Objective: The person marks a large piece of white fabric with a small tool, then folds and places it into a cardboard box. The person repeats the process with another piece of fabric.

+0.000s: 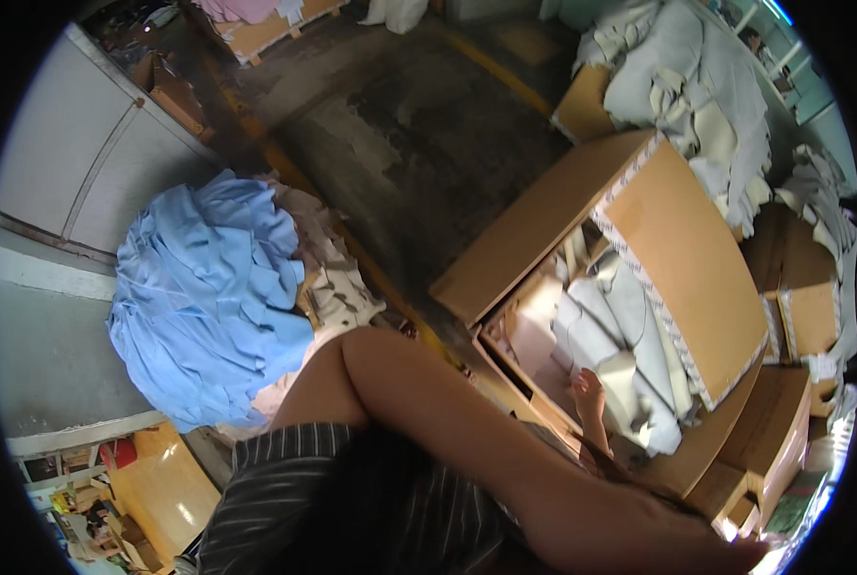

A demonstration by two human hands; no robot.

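My left arm bends at the elbow and stretches across the view to the lower right. There my left hand (702, 537) lies in shadow near brown cartons, and its fingers are too dark to make out. Beyond that forearm, my right hand (590, 391) is raised beside the opening of a large cardboard box (692, 259). Its fingers look loosely bent and apart, with nothing visible in them. Inside the box lie grey and cream folded sheets, like leather or coated fabric (615, 321). Part of my right arm is hidden behind the left one.
A big heap of light blue sheets (208, 297) stands at the left, with beige sheets (337, 273) beside it. More grey sheets (687, 72) are piled at the far right. Brown cartons (769, 422) stand at the right edge. A yellow line (500, 67) crosses the dark floor.
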